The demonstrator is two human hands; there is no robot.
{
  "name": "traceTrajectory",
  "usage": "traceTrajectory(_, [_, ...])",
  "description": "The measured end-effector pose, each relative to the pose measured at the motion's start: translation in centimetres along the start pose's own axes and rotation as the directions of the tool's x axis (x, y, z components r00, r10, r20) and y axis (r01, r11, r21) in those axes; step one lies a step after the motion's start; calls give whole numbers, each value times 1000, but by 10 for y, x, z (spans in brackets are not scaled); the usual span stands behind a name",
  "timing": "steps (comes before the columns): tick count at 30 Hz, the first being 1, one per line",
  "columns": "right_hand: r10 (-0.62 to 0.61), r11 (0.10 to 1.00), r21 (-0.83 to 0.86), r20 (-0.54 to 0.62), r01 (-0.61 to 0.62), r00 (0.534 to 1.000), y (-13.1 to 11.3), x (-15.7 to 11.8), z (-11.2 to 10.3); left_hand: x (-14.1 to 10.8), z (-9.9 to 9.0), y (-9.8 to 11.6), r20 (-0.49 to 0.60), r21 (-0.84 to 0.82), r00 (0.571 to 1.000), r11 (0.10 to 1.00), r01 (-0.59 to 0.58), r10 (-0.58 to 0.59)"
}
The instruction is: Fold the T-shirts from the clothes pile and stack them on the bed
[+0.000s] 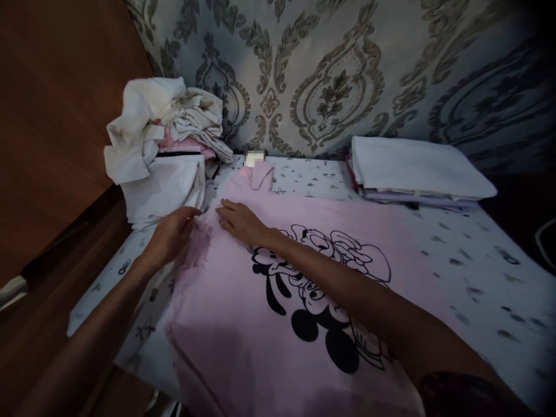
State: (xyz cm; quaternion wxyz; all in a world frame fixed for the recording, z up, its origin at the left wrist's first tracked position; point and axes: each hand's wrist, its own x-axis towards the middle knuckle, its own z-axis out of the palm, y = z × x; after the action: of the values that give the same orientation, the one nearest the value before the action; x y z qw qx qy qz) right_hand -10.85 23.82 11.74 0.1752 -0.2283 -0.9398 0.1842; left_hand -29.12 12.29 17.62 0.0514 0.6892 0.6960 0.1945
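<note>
A pink T-shirt with a black cartoon print lies spread over the white patterned cloth, one sleeve pointing toward the wall. At its left edge the fabric is bunched and wrinkled. My left hand is at that edge, fingers curled together on the fabric; the fingertips are partly hard to make out. Flat on the shirt, just right of the same edge, rests my right hand with its fingers stretched out. My right forearm crosses over the print and hides part of it.
A loose heap of white and pink clothes sits at the back left on folded white cloth. Folded white and purple fabric is stacked at the back right. A patterned wall stands behind, and a brown wooden panel rises at left.
</note>
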Motion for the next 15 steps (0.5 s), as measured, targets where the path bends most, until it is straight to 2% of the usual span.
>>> traceTrajectory(3, [16, 1000, -20, 37, -15, 999, -28, -25, 12, -4, 1, -10, 60, -136, 998, 990, 41, -33])
traceTrajectory(6, [-29, 999, 34, 87, 27, 996, -62, -48, 21, -16, 2, -16, 90, -168, 994, 983, 71, -57])
traceTrajectory(9, [-130, 982, 155, 123, 111, 984, -92, -72, 21, -37, -3, -15, 117, -83, 983, 985, 149, -139])
traceTrajectory(11, [-159, 971, 201, 122, 133, 980, -109, -89, 19, -53, -9, -12, 192, 18, 959, 977, 211, -210])
traceTrajectory(15, [-259, 957, 173, 139, 234, 956, -140, -121, 22, -80, -14, -4, 310, 131, 901, 953, 275, -303])
